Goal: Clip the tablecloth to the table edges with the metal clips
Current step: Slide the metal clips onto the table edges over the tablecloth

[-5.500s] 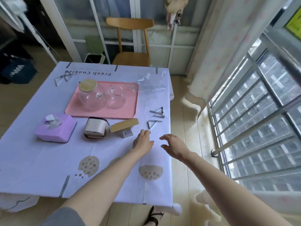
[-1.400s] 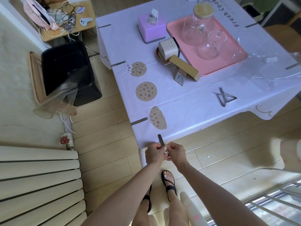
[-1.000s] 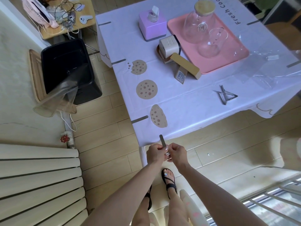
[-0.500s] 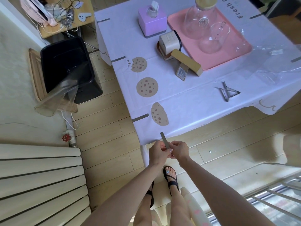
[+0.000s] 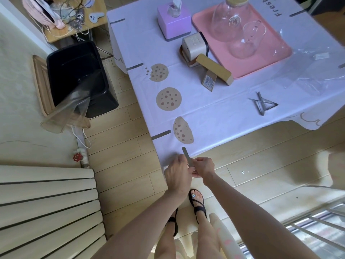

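Head view: both hands work at the near corner of the white cookie-print plastic tablecloth (image 5: 214, 113). The right hand (image 5: 203, 167) pinches the near end of a flat grey metal clip (image 5: 187, 157), whose top strip lies on the cloth at the table edge. The left hand (image 5: 177, 172) is blurred, fingers curled beside the clip; can't tell what it grips. Step, prob: seating this clip. Next: push it fully home w/ cloth flat, then fetch from the loose pile of spare grey clips (image 5: 263, 104)

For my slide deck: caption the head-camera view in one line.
Right hand pinches a metal clip at the edge of the cookie-print tablecloth, left hand close beside; spare clips lie farther along.
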